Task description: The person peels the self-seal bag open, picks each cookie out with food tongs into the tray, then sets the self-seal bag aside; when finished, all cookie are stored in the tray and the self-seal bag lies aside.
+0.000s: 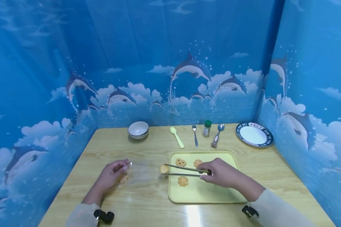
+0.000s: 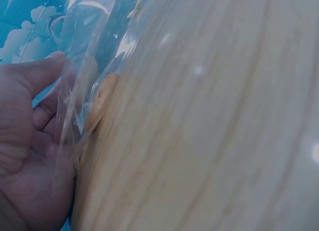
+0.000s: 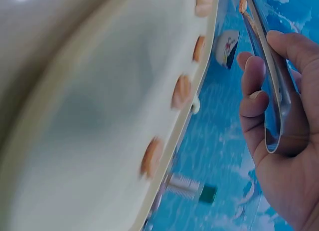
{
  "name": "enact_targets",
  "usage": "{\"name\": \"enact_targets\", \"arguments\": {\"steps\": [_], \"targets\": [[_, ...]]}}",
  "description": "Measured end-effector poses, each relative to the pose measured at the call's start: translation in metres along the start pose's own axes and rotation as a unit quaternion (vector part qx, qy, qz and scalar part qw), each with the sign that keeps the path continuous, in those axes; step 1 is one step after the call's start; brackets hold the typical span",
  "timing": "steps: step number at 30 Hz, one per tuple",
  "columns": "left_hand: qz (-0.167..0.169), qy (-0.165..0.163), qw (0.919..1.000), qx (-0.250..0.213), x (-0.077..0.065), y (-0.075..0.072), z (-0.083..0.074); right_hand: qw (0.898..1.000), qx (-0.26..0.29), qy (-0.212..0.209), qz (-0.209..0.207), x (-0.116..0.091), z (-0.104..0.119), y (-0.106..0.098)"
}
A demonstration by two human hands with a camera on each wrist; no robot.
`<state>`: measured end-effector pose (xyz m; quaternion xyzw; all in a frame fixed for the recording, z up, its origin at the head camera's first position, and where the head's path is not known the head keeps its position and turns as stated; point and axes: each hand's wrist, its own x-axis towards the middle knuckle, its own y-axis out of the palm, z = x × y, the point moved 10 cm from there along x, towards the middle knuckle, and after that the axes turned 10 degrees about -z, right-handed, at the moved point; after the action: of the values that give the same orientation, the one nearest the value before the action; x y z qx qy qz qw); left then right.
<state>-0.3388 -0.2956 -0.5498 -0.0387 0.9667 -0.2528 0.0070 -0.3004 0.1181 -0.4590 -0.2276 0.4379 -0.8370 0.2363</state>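
Observation:
My left hand (image 1: 113,172) holds a clear plastic bag (image 1: 143,172), its thumb and fingers at the film in the left wrist view. A cookie (image 2: 103,99) lies inside the bag close to that hand. My right hand (image 1: 220,172) grips metal tongs (image 1: 187,169). Between the tongs' tips is a round cookie (image 1: 164,169), just past the tray's left edge, near the bag's mouth. Under the tongs lies a pale yellow tray (image 1: 207,195) with several cookies, among them a pretzel-like one (image 1: 180,162), a flower-shaped one (image 1: 183,181) and a round one (image 1: 197,163).
Behind the tray lie a light green spoon (image 1: 177,137), a fork (image 1: 195,135) and a metal spoon (image 1: 217,135) beside a green-capped jar (image 1: 206,128). A white bowl (image 1: 138,130) stands back left, a dark-rimmed plate (image 1: 254,134) back right. Blue dolphin curtains (image 1: 159,47) enclose the table.

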Motion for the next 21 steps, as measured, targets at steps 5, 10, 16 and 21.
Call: {"name": "enact_targets", "arguments": {"steps": [5,10,16,21], "targets": [[0.001,-0.004,1.0000,-0.003,0.001,0.001,-0.001,1.000,-0.009,0.027,-0.010,-0.031,-0.019,-0.022],[0.001,-0.010,1.0000,-0.001,0.001,0.001,-0.001,0.999,-0.010,0.044,-0.018,-0.057,-0.033,-0.042],[0.004,-0.020,0.9998,0.004,0.000,0.000,0.002,0.999,0.000,0.042,-0.014,-0.079,-0.045,-0.047],[0.001,-0.014,0.9999,0.002,0.001,0.000,0.001,0.999,0.020,0.040,-0.031,-0.093,-0.051,-0.051]]}}
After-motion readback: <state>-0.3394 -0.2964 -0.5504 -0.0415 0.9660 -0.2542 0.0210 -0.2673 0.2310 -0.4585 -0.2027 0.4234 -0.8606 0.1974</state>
